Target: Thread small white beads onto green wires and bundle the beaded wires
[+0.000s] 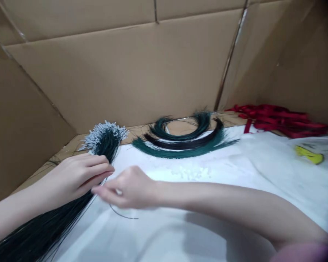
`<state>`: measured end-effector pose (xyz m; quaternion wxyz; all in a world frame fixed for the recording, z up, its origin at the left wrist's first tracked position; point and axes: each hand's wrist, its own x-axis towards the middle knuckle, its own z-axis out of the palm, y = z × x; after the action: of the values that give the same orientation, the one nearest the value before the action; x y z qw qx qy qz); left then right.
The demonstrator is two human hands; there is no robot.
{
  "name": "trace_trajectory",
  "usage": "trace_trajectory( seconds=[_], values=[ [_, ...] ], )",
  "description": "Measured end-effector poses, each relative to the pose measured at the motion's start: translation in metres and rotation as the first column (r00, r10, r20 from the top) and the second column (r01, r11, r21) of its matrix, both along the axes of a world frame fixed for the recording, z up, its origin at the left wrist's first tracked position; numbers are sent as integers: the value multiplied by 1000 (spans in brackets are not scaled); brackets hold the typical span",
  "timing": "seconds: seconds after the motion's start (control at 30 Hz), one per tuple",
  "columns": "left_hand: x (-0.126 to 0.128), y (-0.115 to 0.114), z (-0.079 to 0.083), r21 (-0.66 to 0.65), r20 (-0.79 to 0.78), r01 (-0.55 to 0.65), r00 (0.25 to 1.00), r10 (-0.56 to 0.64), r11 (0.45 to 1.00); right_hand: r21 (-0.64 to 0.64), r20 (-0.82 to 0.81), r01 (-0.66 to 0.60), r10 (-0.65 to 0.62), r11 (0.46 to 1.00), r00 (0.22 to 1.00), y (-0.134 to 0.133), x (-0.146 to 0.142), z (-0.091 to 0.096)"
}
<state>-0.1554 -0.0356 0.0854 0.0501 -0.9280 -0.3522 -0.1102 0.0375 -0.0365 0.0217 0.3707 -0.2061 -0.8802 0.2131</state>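
My left hand [82,174] is closed, fingers pressed together, in front of a big bundle of dark green wires [57,218]. Whatever its fingertips pinch is too small to make out. Pale blue-white tips [105,134] fan out at the bundle's top end. Close beside it, my right hand [128,189] is curled, thumb and forefinger pinched together almost at the left fingertips. From under the right hand a thin dark wire [123,215] curves out over the white surface. A small white spot shows between the right fingers; I cannot tell if it is a bead or a gap.
Curved bundles of green and black wires [180,145] lie on the white sheet [158,171] at the back. Small whitish bits [192,173] are scattered before them. Red ribbons [284,118] pile up at right, near a yellow item [310,154]. Cardboard walls [125,72] enclose the table.
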Motion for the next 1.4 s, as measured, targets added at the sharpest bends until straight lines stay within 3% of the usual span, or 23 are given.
trace_trajectory(
  seconds=[0.1,0.23,0.4,0.47,0.53,0.6,0.73,0.8,0.9,1.07,1.4],
  values=[
    [27,31,-5,-91,-150,68,985,-81,994,0,80,-24,24,1000,997,-31,19,-9],
    [65,62,-22,-131,-132,107,983,-125,986,49,113,15,-21,999,993,-51,58,-30],
    [116,86,-52,-108,-88,216,970,-226,970,367,112,162,-216,916,970,-56,124,-52],
    [134,94,-63,-96,-52,256,964,-262,962,368,156,245,-319,897,935,-57,151,-52],
    [153,100,-71,-112,20,289,957,-289,951,269,157,381,-430,885,889,-57,177,-49],
    [174,106,-78,-137,112,338,939,-325,931,170,165,527,-551,833,818,-58,198,-47],
    [227,111,-89,-140,208,503,857,-471,853,137,314,751,-747,646,586,-60,226,-56],
    [253,112,-94,-132,209,581,808,-551,803,127,377,807,-781,577,499,-60,234,-62],
    [280,114,-102,-139,211,625,777,-594,768,93,449,844,-779,528,437,-59,243,-69],
    [285,119,-106,-199,249,606,791,-558,770,28,499,880,-770,474,398,-55,253,-70],
    [256,115,-97,-313,353,638,766,-538,703,-141,516,838,-684,527,516,-36,243,-64]
  ],
)
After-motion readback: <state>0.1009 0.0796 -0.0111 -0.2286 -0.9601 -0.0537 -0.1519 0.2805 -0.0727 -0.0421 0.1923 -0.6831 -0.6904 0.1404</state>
